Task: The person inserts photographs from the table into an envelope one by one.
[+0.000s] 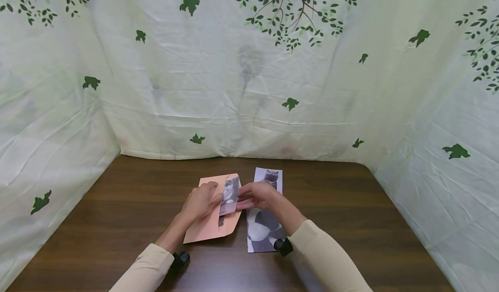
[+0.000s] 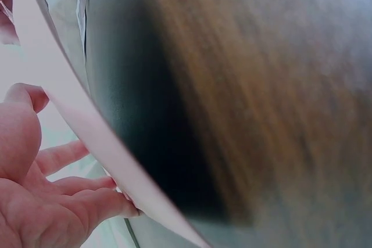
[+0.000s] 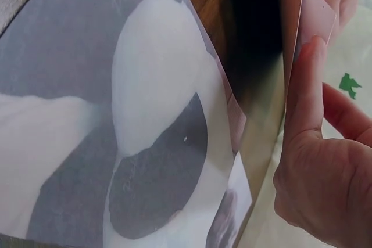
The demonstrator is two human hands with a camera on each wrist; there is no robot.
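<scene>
A peach envelope [image 1: 202, 227] with a long opening lies tilted at the table's front middle. Across its right part slants a small photo card [image 1: 230, 194] with a grey-and-white animal picture. My left hand [image 1: 200, 201] rests on the envelope from above, fingers spread, the thumb against the card's left edge. In the left wrist view several fingertips [image 2: 131, 207] touch the envelope. My right hand [image 1: 259, 196] pinches the card's right edge between thumb and finger. The right wrist view shows one finger [image 3: 311, 79] along the envelope's upper face, its tip over a pale corner.
A long printed sheet [image 1: 257, 240] with a cat picture at its far end lies under my right forearm. The brown wooden table [image 1: 331, 196] ends at a pale curtain [image 1: 175, 97] with leaf and bird prints. A black band device sits at each wrist.
</scene>
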